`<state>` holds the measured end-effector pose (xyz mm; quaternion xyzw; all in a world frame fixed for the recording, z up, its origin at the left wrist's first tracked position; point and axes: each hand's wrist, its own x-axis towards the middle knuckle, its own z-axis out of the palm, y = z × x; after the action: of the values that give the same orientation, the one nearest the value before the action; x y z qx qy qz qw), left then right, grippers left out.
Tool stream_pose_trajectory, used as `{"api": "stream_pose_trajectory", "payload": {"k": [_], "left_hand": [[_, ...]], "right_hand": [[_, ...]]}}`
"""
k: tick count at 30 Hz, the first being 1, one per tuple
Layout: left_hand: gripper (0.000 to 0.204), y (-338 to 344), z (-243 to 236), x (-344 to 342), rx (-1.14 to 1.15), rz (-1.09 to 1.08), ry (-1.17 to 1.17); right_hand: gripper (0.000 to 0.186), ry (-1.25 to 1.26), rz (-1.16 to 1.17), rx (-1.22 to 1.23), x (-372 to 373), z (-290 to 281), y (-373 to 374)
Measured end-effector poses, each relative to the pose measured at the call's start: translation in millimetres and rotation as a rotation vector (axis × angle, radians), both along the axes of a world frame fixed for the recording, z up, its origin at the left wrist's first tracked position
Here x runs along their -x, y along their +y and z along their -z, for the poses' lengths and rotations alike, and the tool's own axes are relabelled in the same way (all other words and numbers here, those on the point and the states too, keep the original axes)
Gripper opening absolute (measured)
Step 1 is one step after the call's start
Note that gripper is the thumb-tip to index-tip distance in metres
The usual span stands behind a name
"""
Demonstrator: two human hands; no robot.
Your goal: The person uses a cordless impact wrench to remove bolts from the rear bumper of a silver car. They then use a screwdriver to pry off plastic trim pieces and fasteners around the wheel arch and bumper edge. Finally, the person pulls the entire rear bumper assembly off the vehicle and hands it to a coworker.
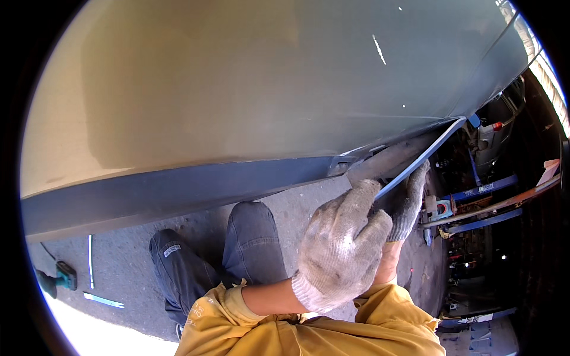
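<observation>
A long, narrow blue-grey trim strip (423, 155) slants away from the lower edge of a large grey and beige vehicle panel (237, 83). Its far end meets the panel's lower right side. My left hand (341, 249), in a dirty white knit glove, is closed round the strip's near end. Further right, my right hand (411, 204), gloved alike, is against the strip's right side with its fingers reaching up along it. The left hand and the strip partly hide the right hand's grip. Beside the strip, a dark lower sill (237, 183) runs leftward along the panel.
My bent knees (252, 228) are under the sill. On the concrete floor at lower left lie a green and black power tool (64, 276), a thin white rod (91, 261) and a light-blue flat bar (104, 300). Blue metal stands (484, 188) and a long bar crowd the right side.
</observation>
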<state>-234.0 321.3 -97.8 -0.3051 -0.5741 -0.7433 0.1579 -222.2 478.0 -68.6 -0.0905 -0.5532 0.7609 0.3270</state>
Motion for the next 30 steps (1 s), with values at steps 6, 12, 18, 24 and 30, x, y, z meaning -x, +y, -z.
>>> {"api": "stream_pose_trajectory", "payload": {"k": [6,12,18,24,30], "left_hand": [[0.028,-3,-4,-6,0.017,0.06,0.013],[0.025,-5,-2,-5,0.045,0.089,0.007],[0.02,12,13,10,-0.214,0.039,-0.032],[0.016,6,56,6,-0.463,0.087,-0.095],[0.008,-128,207,-35,0.238,-0.388,-0.305]], "right_hand": [[0.069,-0.146,0.12,-0.055,-5,-16,-31],[0.07,-0.145,0.27,-0.152,4,-6,-12],[0.067,-0.099,0.204,-0.039,19,-9,-24],[0.066,0.04,-0.017,-0.141,29,-12,15],[0.066,-0.037,0.265,-0.306,51,4,-3]]}}
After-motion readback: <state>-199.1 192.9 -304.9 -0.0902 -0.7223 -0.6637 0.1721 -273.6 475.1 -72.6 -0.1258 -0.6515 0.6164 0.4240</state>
